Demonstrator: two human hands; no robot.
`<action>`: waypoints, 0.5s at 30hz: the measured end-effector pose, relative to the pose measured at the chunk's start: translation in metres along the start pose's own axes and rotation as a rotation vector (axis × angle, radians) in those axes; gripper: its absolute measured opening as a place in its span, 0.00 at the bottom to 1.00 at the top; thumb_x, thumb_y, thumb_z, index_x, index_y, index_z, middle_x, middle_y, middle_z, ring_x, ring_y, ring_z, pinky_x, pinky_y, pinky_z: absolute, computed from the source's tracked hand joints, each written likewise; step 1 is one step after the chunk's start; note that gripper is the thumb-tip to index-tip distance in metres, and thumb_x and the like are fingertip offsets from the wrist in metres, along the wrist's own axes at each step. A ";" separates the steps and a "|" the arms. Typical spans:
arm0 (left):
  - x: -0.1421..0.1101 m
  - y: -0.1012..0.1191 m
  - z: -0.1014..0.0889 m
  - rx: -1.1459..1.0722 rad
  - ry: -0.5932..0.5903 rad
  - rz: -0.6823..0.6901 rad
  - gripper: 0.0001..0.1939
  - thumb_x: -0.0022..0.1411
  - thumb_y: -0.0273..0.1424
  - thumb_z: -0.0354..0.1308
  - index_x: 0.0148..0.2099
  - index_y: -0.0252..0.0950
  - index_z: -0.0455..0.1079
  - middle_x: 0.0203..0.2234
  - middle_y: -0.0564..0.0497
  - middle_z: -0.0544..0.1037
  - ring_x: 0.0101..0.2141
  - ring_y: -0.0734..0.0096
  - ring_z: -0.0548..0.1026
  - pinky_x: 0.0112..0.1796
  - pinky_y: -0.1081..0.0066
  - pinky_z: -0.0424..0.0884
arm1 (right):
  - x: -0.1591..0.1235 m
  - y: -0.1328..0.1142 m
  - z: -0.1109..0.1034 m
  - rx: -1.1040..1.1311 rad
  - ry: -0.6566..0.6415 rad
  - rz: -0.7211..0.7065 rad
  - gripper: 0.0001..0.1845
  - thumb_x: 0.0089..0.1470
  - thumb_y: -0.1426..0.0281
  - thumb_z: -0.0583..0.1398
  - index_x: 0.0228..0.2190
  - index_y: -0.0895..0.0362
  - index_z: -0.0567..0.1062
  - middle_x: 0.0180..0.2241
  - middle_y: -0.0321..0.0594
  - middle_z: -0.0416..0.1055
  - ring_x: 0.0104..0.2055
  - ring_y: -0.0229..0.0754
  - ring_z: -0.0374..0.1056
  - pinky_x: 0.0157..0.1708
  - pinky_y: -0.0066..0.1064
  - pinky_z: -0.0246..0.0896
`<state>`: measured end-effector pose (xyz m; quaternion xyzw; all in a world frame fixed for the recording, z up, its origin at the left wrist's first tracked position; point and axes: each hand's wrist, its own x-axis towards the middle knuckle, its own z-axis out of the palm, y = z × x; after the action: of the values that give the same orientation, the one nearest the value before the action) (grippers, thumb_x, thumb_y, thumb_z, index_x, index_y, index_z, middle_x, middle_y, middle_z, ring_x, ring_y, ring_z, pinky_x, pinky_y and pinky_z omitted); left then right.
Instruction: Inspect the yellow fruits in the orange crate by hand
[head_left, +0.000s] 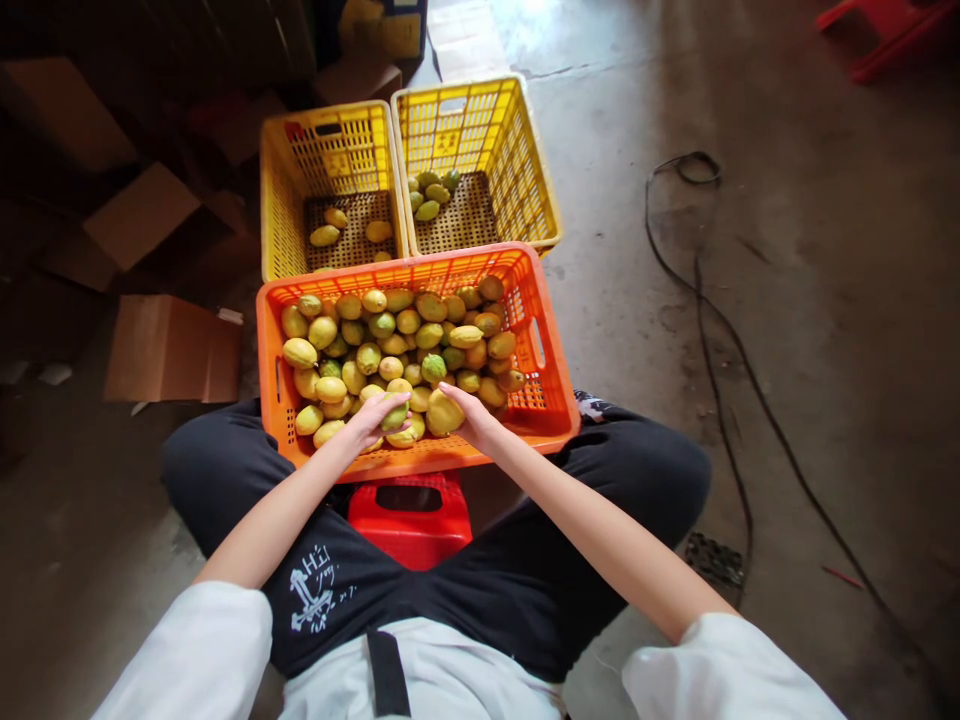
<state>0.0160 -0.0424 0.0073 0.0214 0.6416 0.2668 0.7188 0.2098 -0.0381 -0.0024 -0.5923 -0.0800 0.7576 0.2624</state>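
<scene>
An orange crate (pixel 559 395) full of yellow and greenish lemons stands in front of me, close to my knees. Over its near side, my left hand (pixel 366 424) is closed around a greenish lemon (pixel 394 414). My right hand (pixel 478 418) grips a larger yellow lemon (pixel 444 412), its thumb along the top. The two hands are a short way apart, just above the other fruit. Parts of the fingers are hidden beneath the held lemons.
Behind the orange crate stand two yellow crates: the left crate (pixel 274 215) holds a few yellow lemons, the right crate (pixel 544 190) several green ones. A red stool (pixel 409 540) is between my legs. Cardboard boxes (pixel 172 350) lie left; a black cable (pixel 739 350) crosses the floor right.
</scene>
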 end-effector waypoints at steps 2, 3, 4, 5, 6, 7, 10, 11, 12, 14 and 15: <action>0.000 -0.002 0.000 0.027 -0.024 0.007 0.13 0.62 0.22 0.75 0.36 0.35 0.72 0.28 0.51 0.78 0.29 0.70 0.79 0.31 0.72 0.80 | 0.000 0.002 -0.001 -0.027 -0.037 0.003 0.13 0.55 0.62 0.75 0.34 0.52 0.78 0.31 0.36 0.80 0.30 0.42 0.76 0.28 0.31 0.72; 0.001 -0.002 0.000 0.032 -0.030 0.008 0.14 0.61 0.22 0.75 0.36 0.35 0.72 0.28 0.50 0.78 0.29 0.70 0.79 0.31 0.72 0.80 | -0.001 0.003 -0.002 -0.032 -0.058 0.000 0.14 0.54 0.63 0.76 0.34 0.52 0.78 0.31 0.35 0.80 0.30 0.43 0.77 0.29 0.32 0.73; 0.001 -0.003 -0.001 0.029 -0.030 0.006 0.13 0.62 0.22 0.75 0.36 0.35 0.72 0.28 0.50 0.79 0.29 0.69 0.79 0.31 0.71 0.80 | -0.001 0.004 -0.002 -0.032 -0.077 -0.003 0.15 0.53 0.63 0.76 0.35 0.52 0.77 0.32 0.35 0.81 0.31 0.43 0.78 0.31 0.33 0.75; 0.002 -0.003 -0.001 0.021 -0.027 0.005 0.11 0.63 0.23 0.73 0.36 0.35 0.72 0.28 0.49 0.79 0.29 0.69 0.79 0.32 0.70 0.81 | -0.001 0.004 -0.003 -0.028 -0.089 -0.003 0.15 0.53 0.64 0.76 0.35 0.52 0.77 0.33 0.35 0.81 0.32 0.44 0.79 0.32 0.34 0.76; 0.003 -0.004 -0.002 0.015 -0.025 0.004 0.10 0.66 0.24 0.71 0.36 0.34 0.73 0.28 0.48 0.79 0.29 0.68 0.79 0.33 0.70 0.81 | 0.000 0.005 -0.003 -0.022 -0.087 0.000 0.14 0.53 0.65 0.75 0.35 0.52 0.76 0.32 0.35 0.81 0.33 0.44 0.79 0.32 0.34 0.76; 0.004 -0.004 -0.002 0.010 -0.025 0.001 0.08 0.69 0.26 0.68 0.36 0.34 0.73 0.28 0.46 0.79 0.30 0.68 0.79 0.34 0.69 0.81 | 0.000 0.004 -0.003 -0.012 -0.071 0.003 0.12 0.55 0.66 0.73 0.35 0.52 0.76 0.32 0.35 0.80 0.33 0.44 0.79 0.32 0.33 0.76; 0.005 -0.004 -0.005 0.003 -0.045 -0.008 0.08 0.71 0.26 0.65 0.36 0.34 0.74 0.27 0.45 0.80 0.31 0.66 0.78 0.37 0.66 0.82 | 0.002 0.002 -0.002 0.010 0.030 0.022 0.06 0.61 0.66 0.67 0.35 0.53 0.76 0.29 0.34 0.78 0.29 0.40 0.75 0.27 0.28 0.70; 0.005 -0.003 -0.005 -0.003 -0.053 -0.010 0.07 0.70 0.26 0.65 0.36 0.35 0.74 0.27 0.45 0.79 0.31 0.65 0.78 0.38 0.67 0.82 | 0.003 0.001 -0.002 0.012 0.058 0.032 0.05 0.62 0.65 0.65 0.34 0.53 0.75 0.27 0.34 0.77 0.27 0.39 0.73 0.25 0.27 0.68; 0.005 -0.003 -0.005 -0.011 -0.056 -0.013 0.06 0.68 0.26 0.66 0.36 0.35 0.74 0.27 0.46 0.79 0.31 0.65 0.78 0.37 0.67 0.82 | 0.004 0.000 -0.002 0.011 0.079 0.041 0.06 0.62 0.65 0.64 0.34 0.53 0.75 0.26 0.33 0.76 0.27 0.39 0.72 0.23 0.26 0.66; 0.006 -0.002 -0.006 -0.033 -0.034 -0.020 0.07 0.66 0.26 0.68 0.37 0.37 0.73 0.26 0.48 0.77 0.31 0.66 0.78 0.35 0.69 0.82 | 0.005 -0.002 -0.003 0.004 0.108 0.051 0.06 0.61 0.63 0.64 0.35 0.53 0.75 0.26 0.33 0.76 0.26 0.39 0.72 0.22 0.26 0.65; 0.007 -0.002 -0.006 -0.041 -0.011 -0.024 0.08 0.65 0.27 0.69 0.37 0.37 0.73 0.26 0.50 0.76 0.30 0.67 0.78 0.34 0.70 0.81 | 0.005 -0.002 -0.004 0.004 0.117 0.053 0.07 0.61 0.63 0.64 0.35 0.52 0.75 0.26 0.33 0.77 0.26 0.40 0.72 0.22 0.26 0.65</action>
<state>0.0108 -0.0432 -0.0007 0.0002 0.6320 0.2711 0.7260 0.2132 -0.0343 -0.0072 -0.6371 -0.0473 0.7284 0.2474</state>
